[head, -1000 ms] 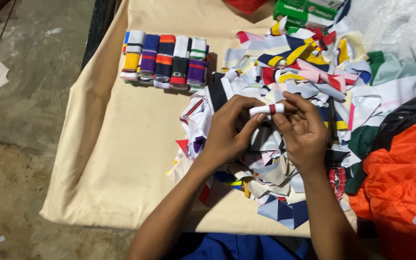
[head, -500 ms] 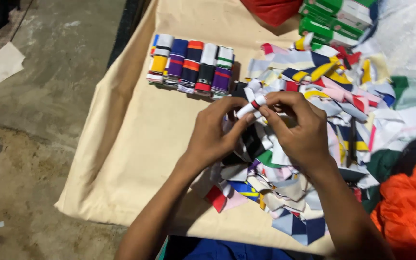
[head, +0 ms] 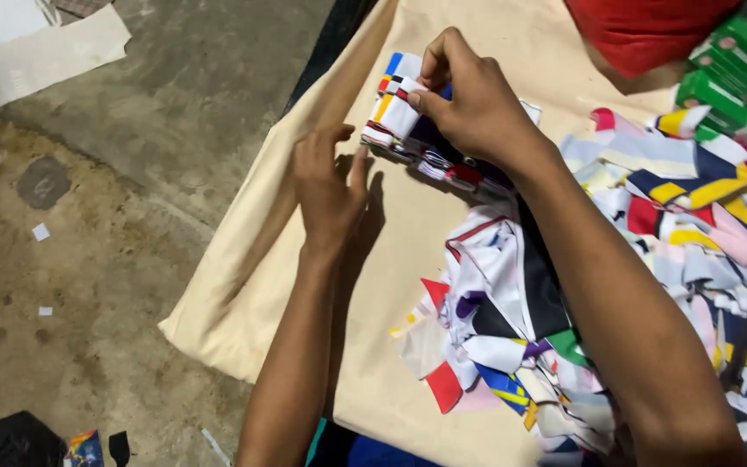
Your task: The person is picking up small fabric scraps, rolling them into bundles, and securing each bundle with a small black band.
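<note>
Nearest the wearer, below the right forearm, a loose heap of coloured fabric scraps (head: 512, 346) spreads over the cream cloth (head: 408, 259); the heap runs on to the right of that arm and is cut off by the picture's edge; to the left of the left forearm the cloth ends in a rumpled edge, and beyond it lies bare stained concrete floor (head: 131, 259) with open room; a dark bag (head: 6, 441) sits at the near left corner, only partly seen.

The left hand (head: 330, 186) hovers flat over the cloth, fingers spread and holding nothing, just below and left of the row of folded strips (head: 430, 147); bare cloth lies all round it.

The right hand (head: 473, 99) is further out, its thumb and fingers pinching a folded white strip (head: 404, 112) at the left end of that row; the hand hides most of the row, so its count cannot be told.

Beyond the right hand, to its right, a red bundle (head: 641, 35) and green boxes (head: 737, 69) lie cut off by the top edge; their contents cannot be made out; far left lies a pale sheet (head: 36, 52).
</note>
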